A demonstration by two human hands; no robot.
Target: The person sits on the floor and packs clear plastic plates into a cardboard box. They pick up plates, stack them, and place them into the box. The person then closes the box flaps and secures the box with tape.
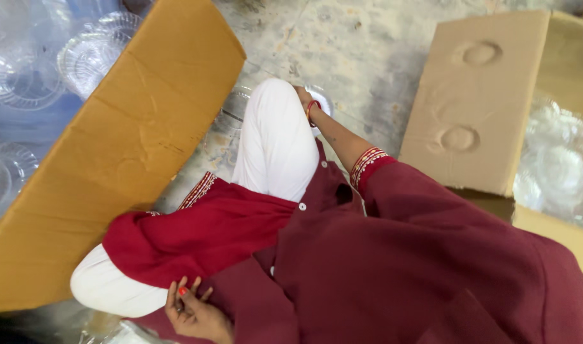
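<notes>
My right hand, with a red bangle at the wrist, reaches past my raised knee in white trousers. It touches a clear plastic plate on the floor, and the knee hides its fingers. More clear plates lie just left of the knee. My left hand rests low in the view on my maroon garment. Its fingers are loosely spread and hold nothing. Some clear plastic lies close to the left of that hand.
A large brown cardboard sheet slants across the left, with stacks of clear plates behind it. At the right, a dented cardboard flap belongs to a box of clear plates. Stained concrete floor lies between them.
</notes>
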